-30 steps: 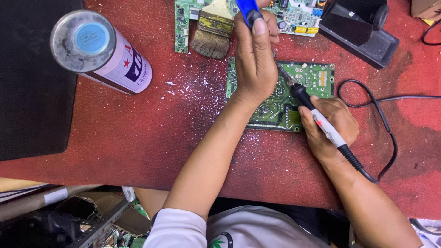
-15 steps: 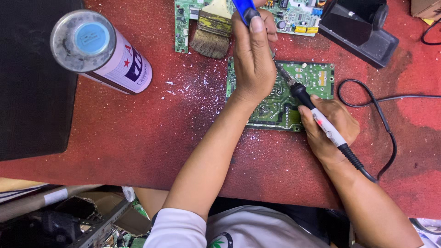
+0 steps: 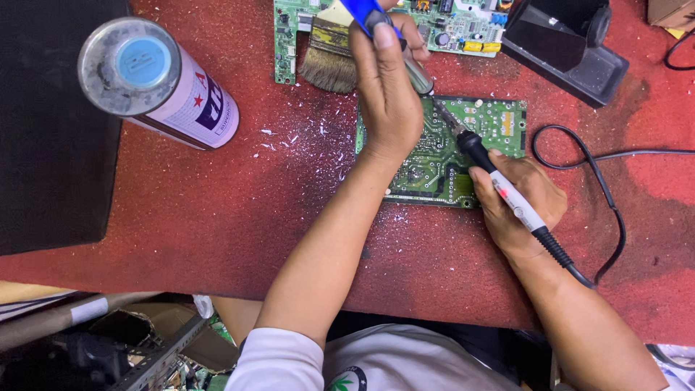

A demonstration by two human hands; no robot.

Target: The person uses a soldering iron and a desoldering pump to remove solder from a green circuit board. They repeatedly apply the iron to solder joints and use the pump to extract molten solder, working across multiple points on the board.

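Nearest the person, the right hand (image 3: 517, 199) is clenched around a soldering iron (image 3: 507, 192), resting on the near right corner of the green circuit board (image 3: 492, 123) that lies flat on the red work mat (image 3: 217, 217), the iron's tip slanting up-left onto the board's middle while its black cord (image 3: 608, 217) loops away to the board's right. Over the board's left half, the left hand (image 3: 387, 94) grasps a blue-handled tool (image 3: 369, 14) whose metal shaft points down toward the board near the iron's tip. Beyond the board lie a paintbrush (image 3: 329, 54) on a second circuit board (image 3: 463, 22), a black stand (image 3: 565, 43) to the far right, and well to the left a spray can (image 3: 156, 83).
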